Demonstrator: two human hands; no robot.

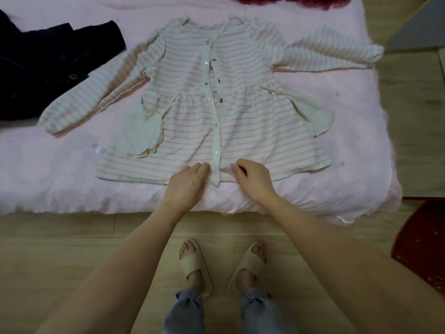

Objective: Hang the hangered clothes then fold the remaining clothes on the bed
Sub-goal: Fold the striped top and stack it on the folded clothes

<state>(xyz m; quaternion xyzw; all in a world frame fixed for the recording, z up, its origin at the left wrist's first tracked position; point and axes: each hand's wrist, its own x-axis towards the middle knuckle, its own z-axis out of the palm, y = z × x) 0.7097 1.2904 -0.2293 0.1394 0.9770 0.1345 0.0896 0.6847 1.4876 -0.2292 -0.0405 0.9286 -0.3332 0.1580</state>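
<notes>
dress (192, 131) lies flat, collar pointing away, hem by both hands.

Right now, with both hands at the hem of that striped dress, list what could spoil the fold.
1. The pink-and-white striped button-front dress has several snaps undone mid-placket, so the front panels may slide apart.
2. Its left sleeve lies against the dark navy garment and could drag it.
3. The right hand pinches only the hem edge while the left hand rests flat; pulling may skew it.

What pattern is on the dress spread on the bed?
The dress is cream white with thin pink horizontal stripes and plain cream pockets, seen in the head view.
</notes>
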